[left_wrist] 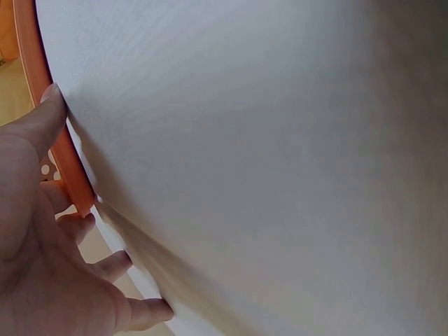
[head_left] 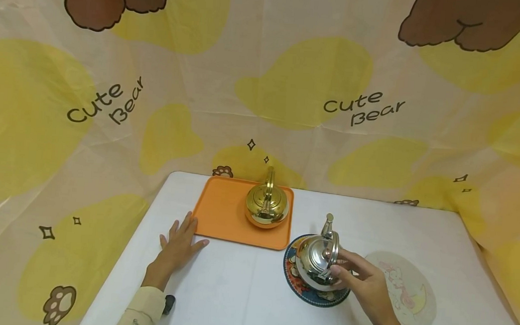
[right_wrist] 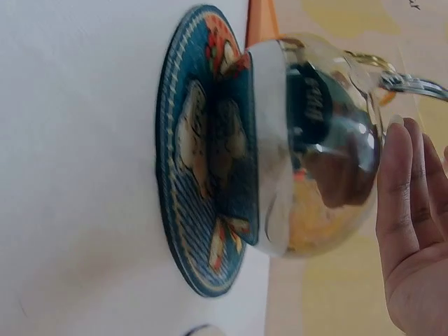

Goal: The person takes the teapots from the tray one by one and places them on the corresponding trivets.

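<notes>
A shiny silver teapot [head_left: 314,259] with an arched handle stands on a round blue patterned mat [head_left: 289,270]. My right hand [head_left: 369,286] is beside its handle, fingers and thumb extended; in the right wrist view the fingertips [right_wrist: 397,143] come right up to the pot's upper side. A gold teapot [head_left: 261,205] stands at the right part of an orange tray [head_left: 220,210]. At the tray's near left corner my left hand [head_left: 178,245] rests with spread fingers. In the left wrist view its fingers lie at the tray rim [left_wrist: 64,150] and on the white cloth [left_wrist: 245,175].
A pale round mat [head_left: 407,293] with a faint printed drawing lies right of the silver teapot. The white table [head_left: 233,291] backs onto a hanging curtain [head_left: 283,93] printed with bears and yellow patches.
</notes>
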Motion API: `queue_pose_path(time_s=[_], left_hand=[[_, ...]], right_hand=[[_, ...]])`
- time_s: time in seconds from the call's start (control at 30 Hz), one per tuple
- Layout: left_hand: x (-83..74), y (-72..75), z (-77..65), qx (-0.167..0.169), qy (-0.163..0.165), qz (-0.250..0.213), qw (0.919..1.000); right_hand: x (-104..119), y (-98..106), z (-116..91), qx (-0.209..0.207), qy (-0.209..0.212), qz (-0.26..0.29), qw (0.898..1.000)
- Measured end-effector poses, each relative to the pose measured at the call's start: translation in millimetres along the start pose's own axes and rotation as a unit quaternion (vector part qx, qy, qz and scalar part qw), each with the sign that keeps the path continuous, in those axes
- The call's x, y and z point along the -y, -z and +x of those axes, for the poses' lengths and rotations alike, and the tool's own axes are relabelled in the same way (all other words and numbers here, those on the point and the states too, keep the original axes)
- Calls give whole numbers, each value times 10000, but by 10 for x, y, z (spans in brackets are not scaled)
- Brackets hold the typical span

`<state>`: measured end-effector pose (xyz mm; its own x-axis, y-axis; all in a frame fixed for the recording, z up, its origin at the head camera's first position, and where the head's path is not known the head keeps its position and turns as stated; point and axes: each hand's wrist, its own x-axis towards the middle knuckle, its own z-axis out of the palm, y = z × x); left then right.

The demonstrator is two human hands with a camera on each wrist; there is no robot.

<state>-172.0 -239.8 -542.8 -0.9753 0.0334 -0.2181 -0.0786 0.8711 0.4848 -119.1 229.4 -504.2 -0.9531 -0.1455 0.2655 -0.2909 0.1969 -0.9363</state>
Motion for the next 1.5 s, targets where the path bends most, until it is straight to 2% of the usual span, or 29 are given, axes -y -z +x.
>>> queue_pose_path(time_s=[0.2,0.3,0.73,1.1,1.5], left_hand=[[-12,14,-11,-10,17,-24,10000],[-11,15,-12,-10,24,-23,10000],[-6,5,-16,-20,-12,-48,10000],[-7,5,-11,1,19,-52,10000],[-11,-1,-19,-6,59,-112,9999]], right_hand=[[45,115,44,-274,276,-466,9982],[99,159,67,-381,373,-531,9972],[396,238,167,-659,439,-882,9930],[602,139,312,-460,803,-501,9944],[778,-145,540,-107,637,-78,9979]])
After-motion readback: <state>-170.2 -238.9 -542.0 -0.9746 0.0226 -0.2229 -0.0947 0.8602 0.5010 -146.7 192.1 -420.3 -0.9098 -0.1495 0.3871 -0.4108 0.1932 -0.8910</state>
